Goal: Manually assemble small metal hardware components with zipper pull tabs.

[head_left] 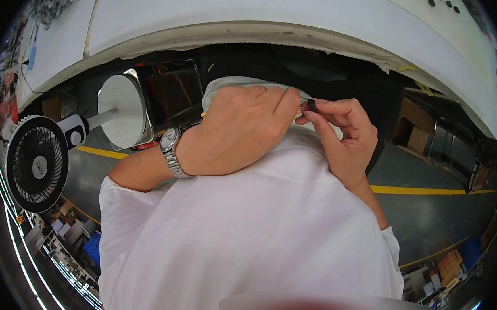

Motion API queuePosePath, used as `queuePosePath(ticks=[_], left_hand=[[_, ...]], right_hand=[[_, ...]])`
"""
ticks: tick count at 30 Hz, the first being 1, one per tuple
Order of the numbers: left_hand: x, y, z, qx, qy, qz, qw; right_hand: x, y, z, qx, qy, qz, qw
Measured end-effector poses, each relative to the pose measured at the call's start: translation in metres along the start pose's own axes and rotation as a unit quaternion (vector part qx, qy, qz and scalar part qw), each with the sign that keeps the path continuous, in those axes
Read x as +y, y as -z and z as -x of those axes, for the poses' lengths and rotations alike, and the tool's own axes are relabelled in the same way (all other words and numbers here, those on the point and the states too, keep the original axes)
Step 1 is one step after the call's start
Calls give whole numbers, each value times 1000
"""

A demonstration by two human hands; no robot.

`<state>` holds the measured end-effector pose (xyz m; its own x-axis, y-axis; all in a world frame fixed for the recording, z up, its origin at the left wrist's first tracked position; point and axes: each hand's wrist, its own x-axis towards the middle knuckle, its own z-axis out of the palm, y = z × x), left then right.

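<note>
In front of my body, over my lap, both hands meet. My left hand (244,129) is closed, back upward, a metal-band wristwatch (170,149) on its wrist. A thin, shiny metal tip (303,107) shows at its fingertips; the rest of whatever it grips is hidden inside the fist. My right hand (350,136) pinches a small black piece (311,104) between thumb and forefinger. The metal tip touches or nearly touches this piece; I cannot tell which. Pale cloth (221,87) lies under and behind the left hand.
A white worktable (259,6) with a worn edge runs across the far side, bearing small dark pieces (438,3). At the left, a black-and-white fan (39,163) stands on a round white base (122,110). An open cardboard box (413,126) is below the table, right.
</note>
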<state>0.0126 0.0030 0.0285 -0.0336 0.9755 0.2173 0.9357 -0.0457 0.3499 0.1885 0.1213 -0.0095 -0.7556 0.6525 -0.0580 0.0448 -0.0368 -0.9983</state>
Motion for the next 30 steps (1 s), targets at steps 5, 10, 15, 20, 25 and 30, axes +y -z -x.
queuePosePath(ticks=[5,10,15,20,25,30], left_hand=[[-5,5,0,-63,-25,-3,998],[-17,11,-1,-125,-71,41,989],[-40,14,-8,-227,-82,205,949],[-49,-9,-2,-252,9,489,835],[-55,-15,-3,-285,92,578,759],[-49,-6,1,-162,72,401,899]], right_hand=[[0,2,0,-34,4,36,999],[3,9,4,-92,-72,-24,993],[5,13,3,-135,-182,-198,954],[37,25,-9,-276,-199,-330,880],[27,22,-15,-238,-192,-300,904],[9,8,-7,-112,-145,-220,958]])
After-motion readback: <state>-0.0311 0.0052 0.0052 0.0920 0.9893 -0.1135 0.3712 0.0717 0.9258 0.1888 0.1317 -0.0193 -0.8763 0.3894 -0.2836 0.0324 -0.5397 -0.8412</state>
